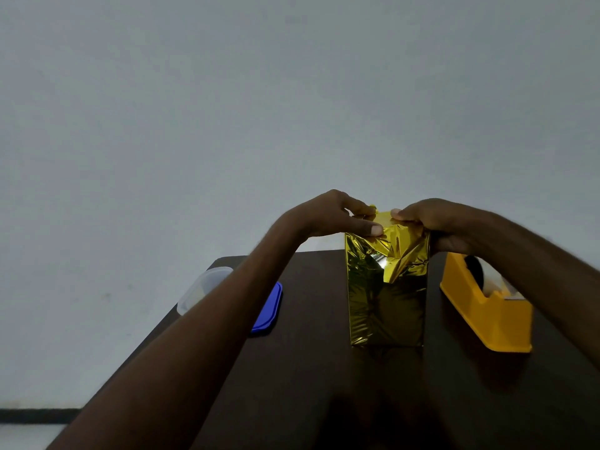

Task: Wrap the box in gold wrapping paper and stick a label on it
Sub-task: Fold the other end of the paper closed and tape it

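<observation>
Both hands, left (328,216) and right (431,219), pinch crinkled shiny gold paper (386,287) atop the tall upright box.

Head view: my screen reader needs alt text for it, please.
Both hands, left hand and right hand, pinch the top flaps of gold wrapping paper on an upright box on a dark table. A yellow tape dispenser stands at its right.
</observation>
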`<state>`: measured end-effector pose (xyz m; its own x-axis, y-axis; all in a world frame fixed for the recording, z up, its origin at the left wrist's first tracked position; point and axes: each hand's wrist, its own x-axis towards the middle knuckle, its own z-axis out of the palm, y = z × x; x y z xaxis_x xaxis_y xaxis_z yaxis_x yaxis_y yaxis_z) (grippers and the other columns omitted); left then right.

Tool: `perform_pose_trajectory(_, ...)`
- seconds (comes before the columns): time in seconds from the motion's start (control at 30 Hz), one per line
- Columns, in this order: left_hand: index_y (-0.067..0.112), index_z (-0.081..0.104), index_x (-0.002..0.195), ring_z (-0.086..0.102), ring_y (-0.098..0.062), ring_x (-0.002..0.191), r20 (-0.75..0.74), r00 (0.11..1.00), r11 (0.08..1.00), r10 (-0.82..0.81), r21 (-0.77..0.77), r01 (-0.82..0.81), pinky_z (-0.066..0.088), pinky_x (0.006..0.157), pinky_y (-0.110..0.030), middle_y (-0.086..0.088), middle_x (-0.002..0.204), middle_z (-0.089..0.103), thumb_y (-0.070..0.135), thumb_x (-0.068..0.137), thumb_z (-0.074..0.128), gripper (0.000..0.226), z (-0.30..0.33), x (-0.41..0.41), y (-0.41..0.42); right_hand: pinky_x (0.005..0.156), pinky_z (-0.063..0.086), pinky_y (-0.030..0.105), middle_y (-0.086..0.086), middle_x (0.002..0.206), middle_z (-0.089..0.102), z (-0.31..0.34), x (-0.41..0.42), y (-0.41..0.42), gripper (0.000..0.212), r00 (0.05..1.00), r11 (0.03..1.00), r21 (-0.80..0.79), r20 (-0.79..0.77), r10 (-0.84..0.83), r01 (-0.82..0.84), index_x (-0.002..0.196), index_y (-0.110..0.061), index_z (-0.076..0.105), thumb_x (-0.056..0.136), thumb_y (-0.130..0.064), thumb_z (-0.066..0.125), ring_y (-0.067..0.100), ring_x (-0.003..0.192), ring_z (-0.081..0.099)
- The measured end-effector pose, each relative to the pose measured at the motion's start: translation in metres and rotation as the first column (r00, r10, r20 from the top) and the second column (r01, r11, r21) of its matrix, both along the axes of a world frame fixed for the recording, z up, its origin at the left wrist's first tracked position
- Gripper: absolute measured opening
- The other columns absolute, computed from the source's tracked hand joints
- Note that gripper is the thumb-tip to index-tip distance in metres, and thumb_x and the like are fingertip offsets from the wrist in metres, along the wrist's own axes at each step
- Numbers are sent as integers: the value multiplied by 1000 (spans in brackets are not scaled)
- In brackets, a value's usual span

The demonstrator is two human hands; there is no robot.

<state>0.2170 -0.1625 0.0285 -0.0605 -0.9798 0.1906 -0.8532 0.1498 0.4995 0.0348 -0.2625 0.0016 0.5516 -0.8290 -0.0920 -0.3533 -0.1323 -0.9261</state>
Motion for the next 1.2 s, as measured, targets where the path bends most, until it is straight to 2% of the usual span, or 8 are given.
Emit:
perform_pose_trajectory(0.1, 18, 60, 133, 49, 0, 88, -8, 1000, 1000, -8, -12, 8, 37, 75, -16, 0, 134, 57, 35, 87, 71, 50, 0, 0, 3, 82, 53, 48, 20, 98, 61, -5, -7, 2, 37, 995, 999, -20, 87, -40, 42, 124, -4, 54, 101, -33, 49, 32, 88, 60)
perform_pose_trajectory(0.17, 20, 61, 132, 49, -2, 96, -5, 1000, 999, -14, -37, 14, 38, 83, -21, 5, 125, 59, 36, 88, 69, 47, -2, -2, 6, 87, 52, 46, 13, 105, 65, -11, -15, 2, 24, 981, 957, -258, 170, -92, 134, 117, -9, 61, 99, -22, 51, 27, 96, 63)
perform_pose_trajectory(0.27, 21, 63, 130, 52, -2, 94, 42, 999, 991, -22, -129, 27, 42, 83, -22, 13, 106, 57, 38, 92, 64, 42, -7, -4, 9, 90, 53, 37, -4, 110, 70, -17, -34, 15, 39, 966, 675, -701, 250, -73, 232, 104, -20, 68, 85, 8, 48, 11, 106, 63)
perform_pose_trajectory(0.37, 22, 64, 128, 54, -2, 97, -22, 1000, 991, 16, -131, -19, 43, 82, -24, 10, 113, 61, 50, 96, 52, 44, -9, -3, 12, 91, 51, 29, -11, 109, 70, -26, -46, 33, 47, 990, 530, -844, 132, 58, 82, 104, -22, 69, 80, 14, 51, 5, 109, 62)
perform_pose_trajectory(0.53, 23, 66, 124, 56, -16, 114, -56, 997, 996, 51, -67, -55, 52, 93, -36, 0, 129, 60, 75, 83, 28, 76, -3, -5, 20, 86, 56, 32, -9, 100, 73, -37, -45, 38, 23, 988, 462, -879, 149, 39, 115, 101, -23, 73, 80, -15, 78, 11, 99, 67)
perform_pose_trajectory(0.73, 43, 67, 117, 57, -4, 115, 3, 1000, 994, -8, -113, 9, 44, 100, -33, 21, 119, 65, 76, 76, 56, 54, 11, -5, 30, 77, 58, 37, -9, 79, 74, -34, -33, 34, 6, 932, 570, -757, 359, -46, 320, 81, -21, 78, 80, -27, 78, 4, 76, 70)
perform_pose_trajectory(0.9, 27, 74, 103, 70, -15, 92, 99, 995, 972, -20, -230, 43, 55, 88, -43, 0, 94, 75, 53, 75, 76, 38, 18, -16, 28, 80, 59, 39, -8, 81, 74, -34, -30, 26, 10, 923, 609, -733, 384, 1, 304, 81, -18, 78, 81, -28, 77, 4, 84, 70)
perform_pose_trajectory(1.2, 13, 78, 83, 67, -1, 63, -25, 998, 875, 60, -479, -65, 45, 61, -5, 4, 68, 72, 15, 80, 78, 4, 32, -26, 13, 78, 57, 34, -7, 79, 74, -37, -32, 21, 11, 907, 616, -713, 421, -4, 334, 79, -19, 76, 80, -29, 78, 6, 81, 69)
